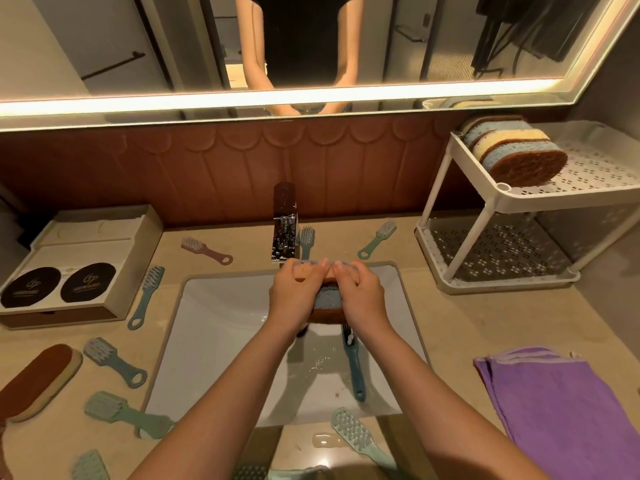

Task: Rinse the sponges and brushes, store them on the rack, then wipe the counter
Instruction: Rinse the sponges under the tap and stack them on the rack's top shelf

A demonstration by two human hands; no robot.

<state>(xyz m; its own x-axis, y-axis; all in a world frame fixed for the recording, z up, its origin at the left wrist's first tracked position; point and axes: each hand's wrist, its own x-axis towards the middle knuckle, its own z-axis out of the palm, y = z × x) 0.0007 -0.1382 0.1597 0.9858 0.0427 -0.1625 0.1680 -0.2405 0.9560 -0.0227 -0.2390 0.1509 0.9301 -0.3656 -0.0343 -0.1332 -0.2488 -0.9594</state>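
- L hand [294,292] & R hand [360,296]: both are clenched round one blue-and-brown oval sponge [327,299], with fingers curled over its far end. The sponge is squeezed between the palms.
- Sponge posn.: held above the white rectangular sink basin [221,323], just near of the chrome faucet [284,223]. Whether water is running cannot be told.
- Dark teal plastic brush [355,368]: laid inside the basin, head partly hidden under the R hand, handle pointing near. A wet patch is seen on the basin floor beside it.
- White perforated two-tier rack [554,197]: stood far right on the beige stone counter [450,323]. A row of blue, cream & brown sponges [512,150] is stood on edge on the top tier, at its far-left corner.
- Purple folded cloth [561,410]: laid near right on the counter, right of the basin.
- Far counter, L to R: pink brush [206,251] left of the faucet; teal brush [306,240] just beside the faucet on its right; pale green brush [377,239] between faucet & rack.
- Left of basin: long teal brush [147,296] just beside the cream box with two dark round discs [79,268]; nearer, a blue-grey brush [114,362] & a green brush [128,414].
- Brown-topped cream sponge [38,382]: laid at the left edge, well apart from the basin.
- Near edge: light green bristle-up brush [356,434], next to a small water puddle [323,439].
- Lit-edge mirror [138,46]: mounted on the far wall.
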